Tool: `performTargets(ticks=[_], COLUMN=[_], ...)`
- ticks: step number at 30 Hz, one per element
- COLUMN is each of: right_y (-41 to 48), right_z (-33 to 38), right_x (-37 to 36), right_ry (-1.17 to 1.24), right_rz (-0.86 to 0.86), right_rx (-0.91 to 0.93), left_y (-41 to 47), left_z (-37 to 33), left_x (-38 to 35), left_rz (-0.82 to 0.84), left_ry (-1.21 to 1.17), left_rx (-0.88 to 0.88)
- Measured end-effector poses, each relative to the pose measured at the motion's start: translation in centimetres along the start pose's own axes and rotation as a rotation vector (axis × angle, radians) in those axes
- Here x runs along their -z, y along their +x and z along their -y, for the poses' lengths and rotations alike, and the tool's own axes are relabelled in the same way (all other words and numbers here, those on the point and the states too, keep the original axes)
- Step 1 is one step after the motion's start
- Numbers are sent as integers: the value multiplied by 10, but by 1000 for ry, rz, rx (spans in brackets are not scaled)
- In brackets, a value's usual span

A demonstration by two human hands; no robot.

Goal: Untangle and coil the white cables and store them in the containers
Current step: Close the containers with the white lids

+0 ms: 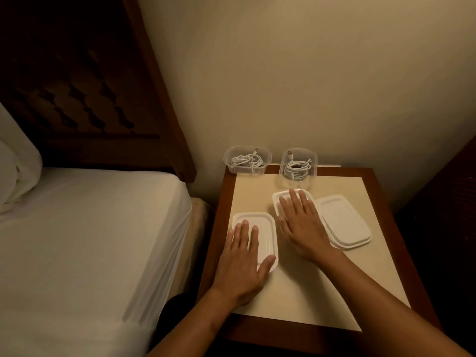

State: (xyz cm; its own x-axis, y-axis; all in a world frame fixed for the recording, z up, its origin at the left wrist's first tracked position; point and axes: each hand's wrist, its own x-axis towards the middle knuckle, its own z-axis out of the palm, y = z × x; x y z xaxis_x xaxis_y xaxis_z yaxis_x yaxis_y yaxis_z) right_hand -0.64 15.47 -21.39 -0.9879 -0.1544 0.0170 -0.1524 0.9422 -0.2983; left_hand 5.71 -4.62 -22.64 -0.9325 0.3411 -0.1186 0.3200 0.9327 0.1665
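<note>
Near edge: two bare forearms reach in from below.

Left hand (242, 258): fingers straight, slightly spread, palm down, pressing flat on a white rounded-rectangular plastic lid (265, 222) at the tabletop's left side. Holds nothing. A shallow side wall shows below the lid's near corner; contents hidden.

Right hand (302, 225): also flat, fingers extended and spread, resting on a second white rounded-rectangular lid (277, 198) just beyond and right of the first. Not gripping anything. What lies under this lid cannot be seen.

Just right of the right hand: a stack of white plastic lids (345, 222), same shape, angled slightly, edges offset.

Far edge, against the wall: two clear plastic containers with rounded corners, uncovered.
- Left clear container (268, 161): a coiled white cable (246, 161), plug end sticking up.
- Right clear container (313, 161): a second coiled white cable (297, 168), connector leaning on the back wall.

The two containers stand apart, the right one nearest the second lid.

Surface: cream tabletop (309, 292) bordered by a reddish-brown wooden frame (381, 202).

Room: bed with a white sheet (90, 228) beside the tabletop on the left, white pillow (15, 166), dark carved wooden headboard (90, 86), plain cream wall (309, 73). Lighting dim, warm.
</note>
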Motion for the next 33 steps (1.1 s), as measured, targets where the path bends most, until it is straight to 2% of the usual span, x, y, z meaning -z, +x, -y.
performTargets(ticks=[4, 11, 13, 15, 17, 18, 22, 26, 29, 33], right_y=[7, 13, 22, 37, 57, 68, 106, 125, 133, 137], right_z=[-6, 17, 14, 5, -6, -12, -38, -52, -59, -62], right_x=[-4, -1, 8, 18, 30, 34, 45, 45, 39, 31], right_ry=[-74, -36, -15, 74, 157, 178, 262, 420, 490, 555], right_rz=[94, 47, -86, -290, -425, -440, -306, -156, -139, -175], right_rx=[-126, -236, -245, -268, -321, -364, -585, -734, -748, -757], left_y=[22, 90, 109, 136, 172, 191, 255, 297, 305, 304], left_z=[19, 43, 46, 52, 59, 63, 82, 111, 119, 117], left_x=[15, 37, 48, 61, 72, 77, 80, 57, 46, 40], left_rz=[19, -5, -160, -354, -434, -427, -272, -132, -169, -244], left_ry=[70, 86, 24, -73, -233, -330, -594, -742, -819, -810], left_rx=[0, 5, 13, 88, 220, 308, 676, 774, 795, 832])
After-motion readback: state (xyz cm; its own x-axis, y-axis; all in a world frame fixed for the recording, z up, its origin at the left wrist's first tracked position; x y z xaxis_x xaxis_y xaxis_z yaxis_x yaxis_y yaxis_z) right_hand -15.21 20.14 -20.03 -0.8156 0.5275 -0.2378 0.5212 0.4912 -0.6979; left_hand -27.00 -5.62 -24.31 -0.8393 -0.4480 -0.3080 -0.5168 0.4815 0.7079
